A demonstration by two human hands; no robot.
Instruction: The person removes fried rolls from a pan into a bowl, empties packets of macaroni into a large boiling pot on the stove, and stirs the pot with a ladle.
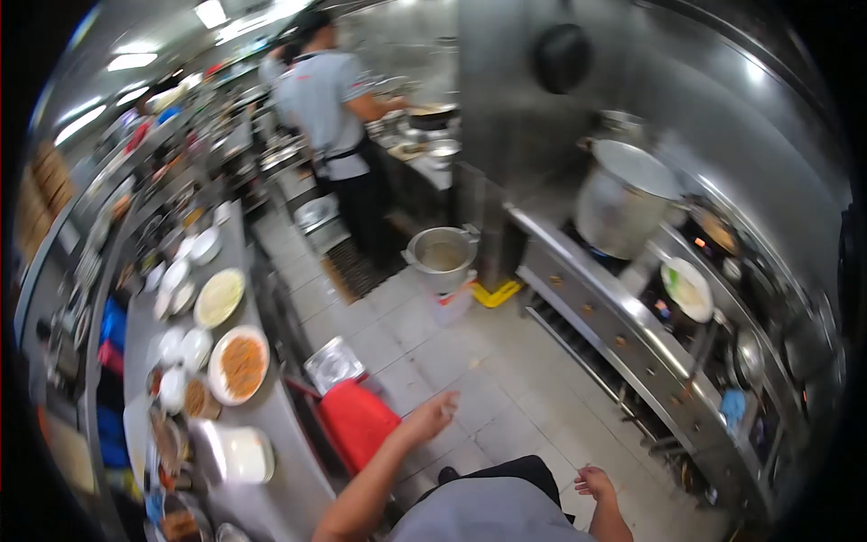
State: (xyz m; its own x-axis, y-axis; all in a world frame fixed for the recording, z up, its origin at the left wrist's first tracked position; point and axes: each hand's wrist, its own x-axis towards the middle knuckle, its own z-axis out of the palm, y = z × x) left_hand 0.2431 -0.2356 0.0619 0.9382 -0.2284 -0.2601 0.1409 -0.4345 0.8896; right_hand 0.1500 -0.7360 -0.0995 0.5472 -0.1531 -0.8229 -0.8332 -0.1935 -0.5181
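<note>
My left hand (pixel 432 417) hangs in front of me above the tiled floor, just right of a red plastic stool or bin (pixel 357 423). Its fingers are loosely bent and apart, and nothing shows in them. Low on my right side is my right hand (pixel 593 481), also holding nothing, with slightly curled, parted fingers. It is left of the steel stove range (pixel 623 334) and touches nothing. Motion blurs both hands a little.
A counter (pixel 237 316) at left bears a plate of orange food (pixel 240 366), bowls and a white container (pixel 246 454). A large pot (pixel 623 203) and a pan (pixel 688 289) stand on the stove. A metal pot (pixel 441 253) sits ahead; a co-worker (pixel 330 108) stands beyond.
</note>
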